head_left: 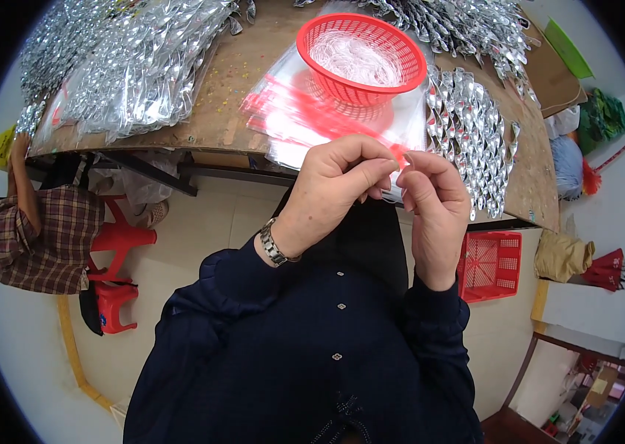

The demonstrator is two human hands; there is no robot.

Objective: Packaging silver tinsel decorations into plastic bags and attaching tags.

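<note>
My left hand (331,181), with a metal watch on its wrist, is closed in a pinch just off the table's near edge. Facing it, my right hand (437,211) is pinched too, its fingertips almost meeting the left ones. Between the fingertips shows a small red piece (399,154), whose kind I cannot make out. Beyond my hands lie clear plastic bags with red top strips (290,111), partly blurred. On the bags stands a red plastic basket (311,53) holding a tangle of white thread (357,59).
Twisted silver foil strips (471,140) hang over the wooden table's (227,103) front edge at right. Bagged silver foil (135,81) is heaped at left. A co-worker in a checked shirt (35,229) sits at far left, by red stools (116,296). A red crate (490,266) is at right.
</note>
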